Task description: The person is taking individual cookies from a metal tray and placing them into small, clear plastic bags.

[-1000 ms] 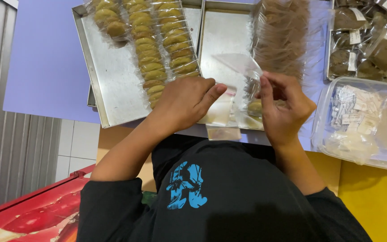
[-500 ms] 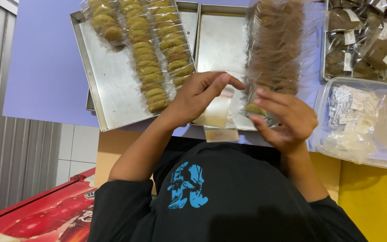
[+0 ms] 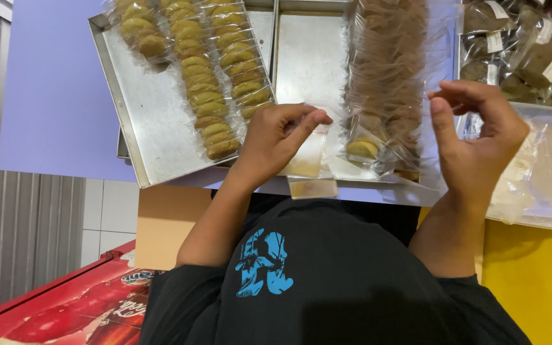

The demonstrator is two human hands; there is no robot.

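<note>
The left hand [image 3: 276,137] is pinching a small clear bag [image 3: 309,153] at the steel tray's [image 3: 154,121] near edge, fingers pressed together; the right hand [image 3: 480,137], at three o'clock, is hovering with fingers curled, apparently empty; wrapped cookies [image 3: 215,89] are lying at eleven o'clock.

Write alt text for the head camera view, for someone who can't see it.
A person's left hand pinches a small clear bag over a metal tray lined with wrapped cookies. Their right hand is raised, holding nothing, beside a stack of bagged cookies.
</note>
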